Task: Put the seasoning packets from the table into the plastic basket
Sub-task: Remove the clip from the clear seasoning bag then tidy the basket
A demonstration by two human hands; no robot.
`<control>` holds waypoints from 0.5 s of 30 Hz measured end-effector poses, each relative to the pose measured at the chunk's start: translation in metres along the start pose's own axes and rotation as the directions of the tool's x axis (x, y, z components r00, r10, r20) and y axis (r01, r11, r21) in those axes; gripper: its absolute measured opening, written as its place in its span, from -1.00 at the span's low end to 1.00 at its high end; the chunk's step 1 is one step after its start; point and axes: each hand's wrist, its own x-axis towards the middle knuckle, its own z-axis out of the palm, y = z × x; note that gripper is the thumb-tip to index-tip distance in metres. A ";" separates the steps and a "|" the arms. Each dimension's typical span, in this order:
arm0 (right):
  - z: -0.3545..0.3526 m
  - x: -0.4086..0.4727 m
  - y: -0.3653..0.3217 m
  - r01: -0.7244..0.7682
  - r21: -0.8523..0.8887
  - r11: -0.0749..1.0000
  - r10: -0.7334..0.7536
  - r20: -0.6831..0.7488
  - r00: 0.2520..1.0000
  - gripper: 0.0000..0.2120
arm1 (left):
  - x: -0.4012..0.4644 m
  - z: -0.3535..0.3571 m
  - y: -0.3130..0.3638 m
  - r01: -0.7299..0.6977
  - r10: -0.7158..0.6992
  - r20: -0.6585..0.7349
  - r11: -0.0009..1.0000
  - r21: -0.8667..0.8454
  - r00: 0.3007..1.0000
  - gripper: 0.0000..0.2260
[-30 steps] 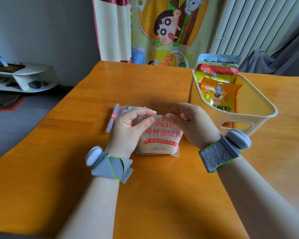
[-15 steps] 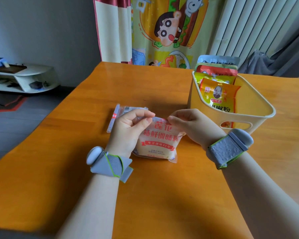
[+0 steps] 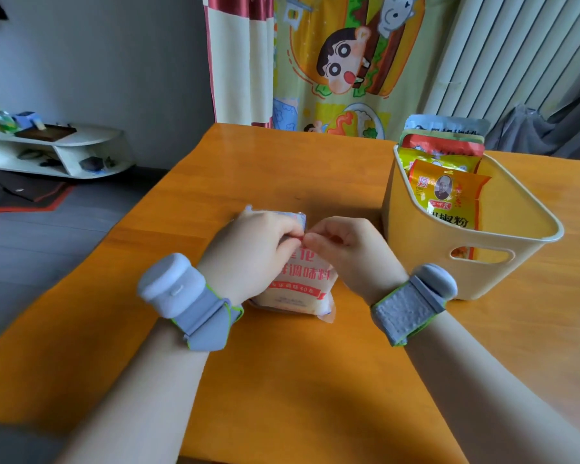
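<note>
Four packets already stand in the basket [image 3: 462, 236]. Both my left hand [image 3: 248, 249] and right hand [image 3: 345, 249] are pinching the top of the white packet [image 3: 295, 289] lying on the table [image 3: 315, 380], probably the last one.

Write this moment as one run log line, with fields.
hands: left hand and right hand pinch white packet | packet: on table | basket: holds four packets

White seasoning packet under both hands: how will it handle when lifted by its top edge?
The white seasoning packet looks like a soft, filled pouch, so it will probably sag below the pinch. Its bulging lower half suggests some weight. The film looks glossy, so possibly slippery; left hand and right hand pinching together seems sensible.
</note>
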 end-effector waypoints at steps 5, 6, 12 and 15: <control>0.027 0.012 -0.008 -0.096 0.215 0.972 0.066 0.142 0.988 -0.77 | -0.013 -0.018 -0.033 0.044 -0.045 0.021 0.998 0.044 0.999 -0.87; 0.032 0.016 -0.009 -0.104 0.245 0.964 0.069 0.147 0.987 -0.75 | -0.017 -0.020 -0.041 0.051 -0.050 -0.010 0.996 0.073 0.999 -0.86; 0.052 0.055 0.002 -0.164 0.199 0.966 0.145 0.106 0.984 -0.82 | -0.038 -0.022 -0.074 0.099 -0.060 -0.159 0.962 0.253 0.985 -0.77; 0.068 0.077 0.004 -0.141 -0.081 0.987 0.154 0.199 0.968 -0.81 | -0.044 -0.019 -0.077 0.108 -0.048 -0.188 0.941 0.322 0.981 -0.76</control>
